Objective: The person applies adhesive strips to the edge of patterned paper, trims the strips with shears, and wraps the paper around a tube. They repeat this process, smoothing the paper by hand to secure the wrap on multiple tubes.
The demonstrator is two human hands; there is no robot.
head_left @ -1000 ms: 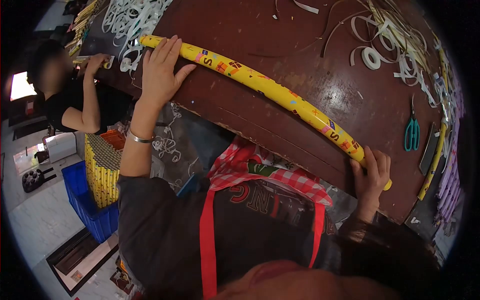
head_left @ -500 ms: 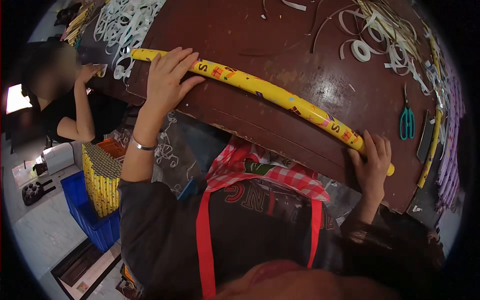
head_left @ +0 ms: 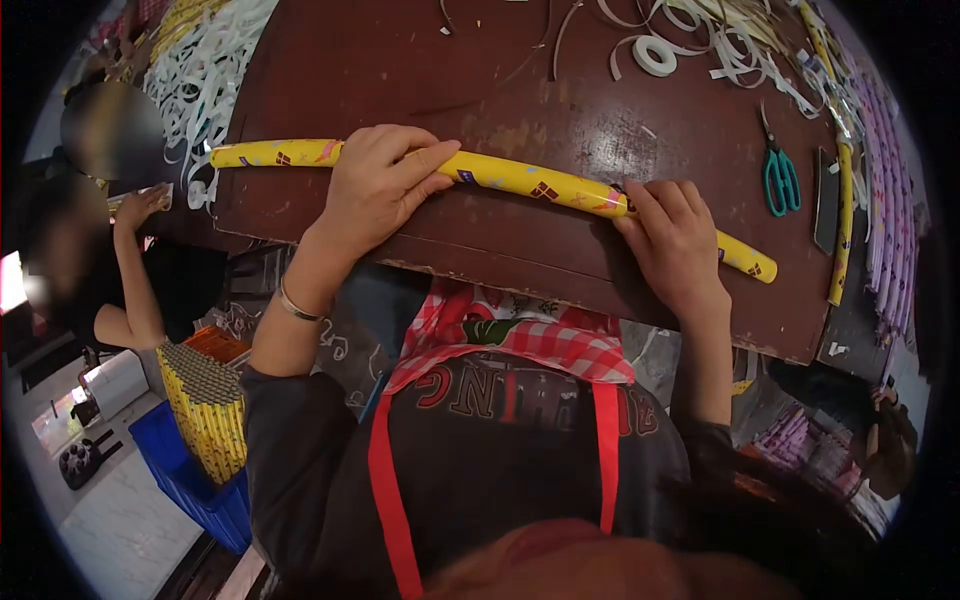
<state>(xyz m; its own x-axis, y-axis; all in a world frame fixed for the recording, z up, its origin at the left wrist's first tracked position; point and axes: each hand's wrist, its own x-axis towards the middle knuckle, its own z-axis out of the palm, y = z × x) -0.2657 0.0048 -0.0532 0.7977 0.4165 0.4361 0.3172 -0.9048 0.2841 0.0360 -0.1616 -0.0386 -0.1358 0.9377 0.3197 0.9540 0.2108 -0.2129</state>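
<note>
A long, thin roll of yellow wrapping paper (head_left: 540, 187) with small coloured prints lies across the dark red table along its near side. My left hand (head_left: 390, 185) is closed over the roll left of its middle, thumb and fingers pressed together on top of it. Toward the right end, my right hand (head_left: 675, 240) has its fingers curled round the roll. Both ends of the roll stick out beyond my hands. The stretches under my palms are hidden.
Teal-handled scissors (head_left: 781, 180) and a dark flat bar (head_left: 826, 200) lie at the right. White tape (head_left: 655, 56) and loose strips are at the back. Purple rolls (head_left: 890, 200) line the right side. A blue crate (head_left: 190, 470) holds several yellow rolls. Another person (head_left: 140, 290) sits at left.
My hands have come closer together along the roll, the right one moving in from its end. Different prints now face up, so the roll has turned. The view has shifted.
</note>
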